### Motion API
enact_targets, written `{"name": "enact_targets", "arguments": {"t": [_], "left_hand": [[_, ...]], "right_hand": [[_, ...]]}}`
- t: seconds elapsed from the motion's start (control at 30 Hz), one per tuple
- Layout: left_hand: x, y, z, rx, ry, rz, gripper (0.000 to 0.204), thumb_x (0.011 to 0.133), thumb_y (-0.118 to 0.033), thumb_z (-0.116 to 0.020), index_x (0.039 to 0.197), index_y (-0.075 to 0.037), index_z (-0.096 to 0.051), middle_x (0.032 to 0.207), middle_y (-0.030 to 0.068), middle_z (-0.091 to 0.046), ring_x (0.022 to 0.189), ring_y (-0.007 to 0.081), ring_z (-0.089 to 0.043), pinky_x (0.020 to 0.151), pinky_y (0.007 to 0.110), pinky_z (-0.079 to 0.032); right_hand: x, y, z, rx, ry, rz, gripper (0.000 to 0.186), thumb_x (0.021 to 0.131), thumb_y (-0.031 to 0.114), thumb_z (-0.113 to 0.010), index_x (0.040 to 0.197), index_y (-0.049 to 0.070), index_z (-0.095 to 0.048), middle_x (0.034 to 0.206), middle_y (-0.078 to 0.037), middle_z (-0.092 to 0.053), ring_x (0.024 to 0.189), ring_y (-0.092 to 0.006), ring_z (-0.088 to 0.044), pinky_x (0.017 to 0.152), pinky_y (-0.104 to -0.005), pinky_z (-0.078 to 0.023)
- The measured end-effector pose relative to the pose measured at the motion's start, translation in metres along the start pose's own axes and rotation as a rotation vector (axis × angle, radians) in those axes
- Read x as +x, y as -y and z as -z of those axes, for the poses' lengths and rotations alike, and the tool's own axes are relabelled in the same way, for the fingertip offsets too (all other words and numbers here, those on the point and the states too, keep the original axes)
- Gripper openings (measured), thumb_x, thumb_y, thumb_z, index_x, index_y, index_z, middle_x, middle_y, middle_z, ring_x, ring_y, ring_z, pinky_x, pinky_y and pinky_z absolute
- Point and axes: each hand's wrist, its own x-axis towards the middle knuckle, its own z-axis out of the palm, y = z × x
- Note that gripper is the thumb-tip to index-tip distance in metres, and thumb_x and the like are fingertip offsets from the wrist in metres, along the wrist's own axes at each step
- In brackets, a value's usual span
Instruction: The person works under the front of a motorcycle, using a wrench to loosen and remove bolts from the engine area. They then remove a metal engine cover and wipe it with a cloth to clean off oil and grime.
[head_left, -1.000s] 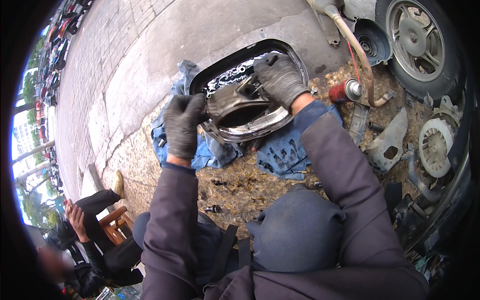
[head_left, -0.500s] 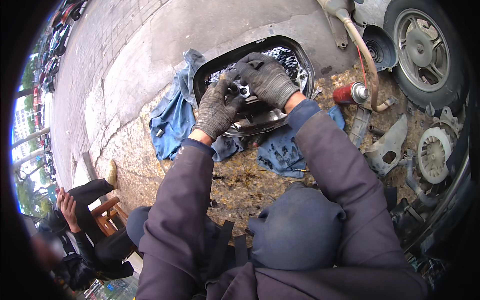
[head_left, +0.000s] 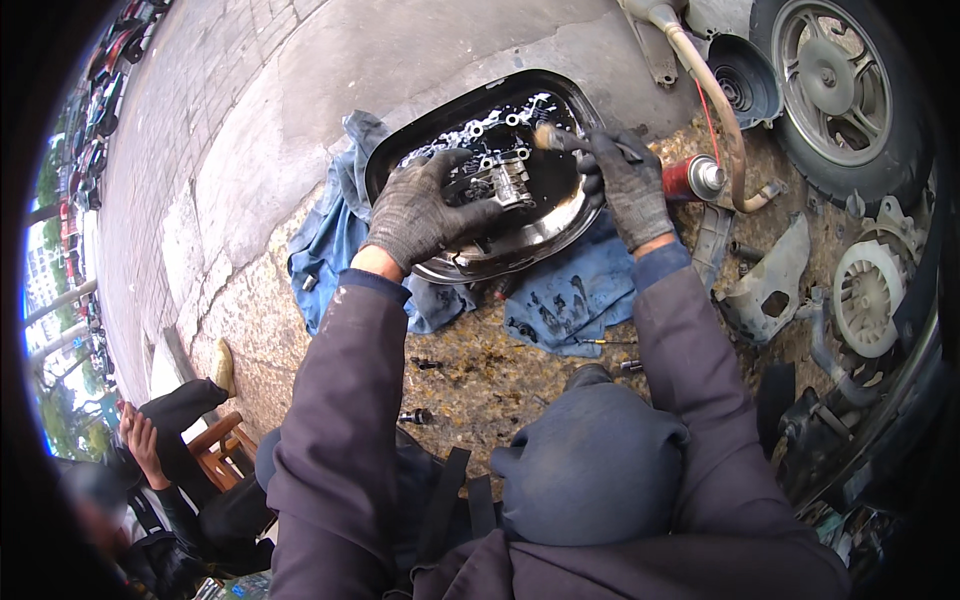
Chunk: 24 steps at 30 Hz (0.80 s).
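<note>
A black oval pan (head_left: pixel 388 140) holds dark, wet, bubbly liquid. Inside it is a silver metal engine part (head_left: pixel 512 185) with round holes along its upper edge. My left hand (head_left: pixel 415 212), in a grey knit glove, grips this part by its left end; the thumb lies along its lower edge and some fingertips are hidden. At the pan's right rim, my gloved right hand (head_left: pixel 632 190) is closed round the handle of a brush (head_left: pixel 550 138). The brush's tan bristles point left over the pan, just above and right of the part.
Blue rags (head_left: pixel 575 305) lie under and around the pan. A red spray can (head_left: pixel 692 180) stands close to my right hand. Farther right are a wheel (head_left: pixel 830 85), a bent exhaust pipe (head_left: pixel 722 95) and a fan (head_left: pixel 868 300). A seated person (head_left: pixel 150 450) is at the left.
My right hand has left the metal part and moved right; it now holds the brush over the pan. My left hand remains at the part, which shows more fully now.
</note>
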Motion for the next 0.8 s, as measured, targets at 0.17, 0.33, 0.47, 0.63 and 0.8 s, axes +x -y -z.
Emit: {"name": "enact_targets", "arguments": {"t": [0.17,0.33,0.47,0.63,0.8], "left_hand": [[0.014,-0.013,0.002,0.144,0.129,-0.001,0.042,0.088,-0.040,-0.065,0.110,-0.005,-0.069,0.092,0.0194,-0.064,0.089,0.0349,-0.064,0.081,0.044,-0.049],[0.021,-0.003,-0.001,0.164,0.083,-0.018,0.032,0.094,-0.033,-0.056,0.104,-0.004,-0.066,0.093,0.0214,-0.063,0.091,0.0392,-0.063,0.082,0.047,-0.049],[0.011,0.019,0.000,0.082,-0.078,0.073,0.025,0.092,-0.028,-0.059,0.092,-0.002,-0.062,0.086,0.0229,-0.063,0.086,0.0414,-0.062,0.077,0.050,-0.048],[-0.017,0.031,0.014,-0.269,-0.170,0.382,0.021,0.095,-0.020,-0.059,0.091,0.000,-0.064,0.075,0.0088,-0.066,0.066,0.0147,-0.060,0.061,0.031,-0.047],[-0.029,0.020,0.034,-0.643,-0.166,0.549,0.021,0.096,-0.021,-0.057,0.092,-0.001,-0.064,0.080,0.0075,-0.069,0.062,0.0111,-0.059,0.046,0.023,-0.044]], "right_hand": [[0.006,-0.030,0.014,-0.654,-0.103,0.402,0.028,0.090,0.035,-0.065,0.099,0.009,-0.069,0.086,-0.012,-0.072,0.081,-0.0280,-0.070,0.077,-0.0386,-0.054],[0.016,-0.045,0.005,-0.881,0.086,0.401,0.022,0.089,0.030,-0.062,0.099,0.011,-0.070,0.087,-0.016,-0.070,0.083,-0.0346,-0.068,0.077,-0.0419,-0.054],[0.006,-0.036,-0.004,-0.912,0.113,0.396,0.019,0.087,0.026,-0.063,0.095,0.010,-0.069,0.085,-0.015,-0.070,0.080,-0.0336,-0.068,0.075,-0.0408,-0.055],[-0.032,0.008,-0.013,-0.367,0.067,0.229,0.018,0.090,0.021,-0.065,0.095,0.005,-0.070,0.086,-0.009,-0.070,0.077,-0.0188,-0.069,0.068,-0.0331,-0.055],[-0.054,0.014,-0.041,0.026,0.496,0.108,0.015,0.092,0.017,-0.066,0.101,0.005,-0.069,0.090,-0.004,-0.068,0.077,-0.0113,-0.065,0.066,-0.0257,-0.054]]}}
